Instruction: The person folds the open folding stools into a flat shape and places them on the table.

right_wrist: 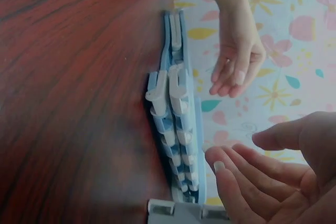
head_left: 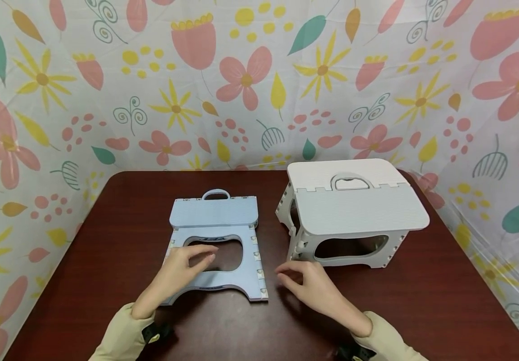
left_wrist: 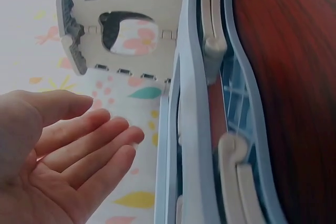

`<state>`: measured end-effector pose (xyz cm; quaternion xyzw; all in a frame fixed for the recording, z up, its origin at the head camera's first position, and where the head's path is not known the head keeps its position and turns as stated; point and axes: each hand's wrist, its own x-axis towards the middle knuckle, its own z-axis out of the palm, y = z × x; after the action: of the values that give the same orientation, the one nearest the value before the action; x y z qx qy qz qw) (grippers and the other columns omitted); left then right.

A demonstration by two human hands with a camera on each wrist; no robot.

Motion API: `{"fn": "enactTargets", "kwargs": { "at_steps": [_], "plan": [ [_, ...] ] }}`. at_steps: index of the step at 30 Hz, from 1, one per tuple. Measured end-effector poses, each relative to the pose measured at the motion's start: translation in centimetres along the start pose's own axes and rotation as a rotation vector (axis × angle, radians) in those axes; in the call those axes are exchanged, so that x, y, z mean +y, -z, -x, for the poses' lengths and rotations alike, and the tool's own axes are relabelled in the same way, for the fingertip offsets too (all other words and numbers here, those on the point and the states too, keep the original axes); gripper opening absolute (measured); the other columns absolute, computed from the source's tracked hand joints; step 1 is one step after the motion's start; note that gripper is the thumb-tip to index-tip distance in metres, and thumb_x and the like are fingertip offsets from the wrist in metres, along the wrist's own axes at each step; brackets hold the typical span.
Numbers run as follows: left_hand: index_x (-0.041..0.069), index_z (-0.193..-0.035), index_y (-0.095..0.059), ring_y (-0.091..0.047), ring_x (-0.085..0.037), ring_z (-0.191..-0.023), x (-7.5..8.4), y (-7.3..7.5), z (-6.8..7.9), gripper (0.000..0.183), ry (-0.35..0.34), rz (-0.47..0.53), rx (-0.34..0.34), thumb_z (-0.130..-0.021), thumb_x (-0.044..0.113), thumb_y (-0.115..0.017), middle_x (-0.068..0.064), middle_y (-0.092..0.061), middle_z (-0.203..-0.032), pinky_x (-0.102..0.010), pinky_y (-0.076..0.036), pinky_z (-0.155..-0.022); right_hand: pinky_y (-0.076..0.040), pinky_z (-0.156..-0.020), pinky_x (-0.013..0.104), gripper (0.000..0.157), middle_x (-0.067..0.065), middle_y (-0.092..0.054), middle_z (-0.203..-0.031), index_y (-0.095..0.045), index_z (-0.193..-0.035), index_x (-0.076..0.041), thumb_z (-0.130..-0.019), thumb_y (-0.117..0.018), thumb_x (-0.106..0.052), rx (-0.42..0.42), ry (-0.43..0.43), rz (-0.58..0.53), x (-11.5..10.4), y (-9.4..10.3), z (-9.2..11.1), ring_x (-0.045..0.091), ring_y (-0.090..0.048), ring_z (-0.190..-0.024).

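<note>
A light blue folding step stool point(head_left: 214, 213) lies folded flat on the table, its carry handle at the far end. Over its left side hovers my left hand point(head_left: 176, 273), fingers relaxed and holding nothing. In the left wrist view that hand point(left_wrist: 79, 156) is loosely spread beside the stool's layered edge point(left_wrist: 194, 98). My right hand point(head_left: 315, 286) is between the blue stool and a white folding step stool point(head_left: 358, 210), which stands unfolded on its legs. The right wrist view shows this hand point(right_wrist: 273, 177) with gently bent fingers, apart from the folded stool point(right_wrist: 176, 114).
The dark red-brown wooden table point(head_left: 223, 331) has rounded far corners. Behind and beside it hangs a white cloth point(head_left: 250, 135) printed with flowers and leaves. Dark bands point(head_left: 153, 332) are strapped round the wrists over pale sleeves.
</note>
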<state>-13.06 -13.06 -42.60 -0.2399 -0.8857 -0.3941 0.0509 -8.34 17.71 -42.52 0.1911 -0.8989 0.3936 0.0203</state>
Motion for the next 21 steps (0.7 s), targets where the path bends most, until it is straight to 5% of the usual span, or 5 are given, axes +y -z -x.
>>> {"fn": "enactTargets", "kwargs": {
  "at_steps": [7,16,21],
  "plan": [
    [0.015,-0.116,-0.071,-0.067,-0.017,-0.105,0.8,-1.0,-0.7,0.024,-0.009,0.037,-0.051,-0.093,0.021,-0.066,-0.001,-0.072,-0.113,-0.029,-0.055,-0.082,-0.054,-0.067,0.021,0.008,-0.002,-0.073,-0.089,-0.074,-0.095,-0.013,-0.091,-0.067,-0.011,-0.045,0.023,0.015,0.5,1.7,0.7,-0.002,-0.064,-0.075],
    [0.009,-0.118,-0.069,-0.066,-0.018,-0.109,1.5,-2.1,-1.5,0.027,-0.036,0.059,-0.15,-0.094,0.021,-0.064,-0.003,-0.071,-0.116,-0.031,-0.055,-0.086,-0.051,-0.069,0.023,0.01,-0.007,-0.072,-0.087,-0.074,-0.097,-0.012,-0.091,-0.066,-0.013,-0.132,0.002,0.085,0.8,3.6,1.3,-0.005,-0.06,-0.076],
    [0.009,-0.12,-0.068,-0.066,-0.017,-0.108,1.6,-2.3,-1.6,0.029,-0.032,0.053,-0.147,-0.094,0.02,-0.065,-0.003,-0.07,-0.118,-0.029,-0.055,-0.083,-0.052,-0.068,0.021,0.011,-0.007,-0.072,-0.09,-0.073,-0.098,-0.01,-0.092,-0.064,-0.014,-0.19,-0.027,0.08,1.1,4.5,1.7,-0.003,-0.063,-0.078]
  ]
}}
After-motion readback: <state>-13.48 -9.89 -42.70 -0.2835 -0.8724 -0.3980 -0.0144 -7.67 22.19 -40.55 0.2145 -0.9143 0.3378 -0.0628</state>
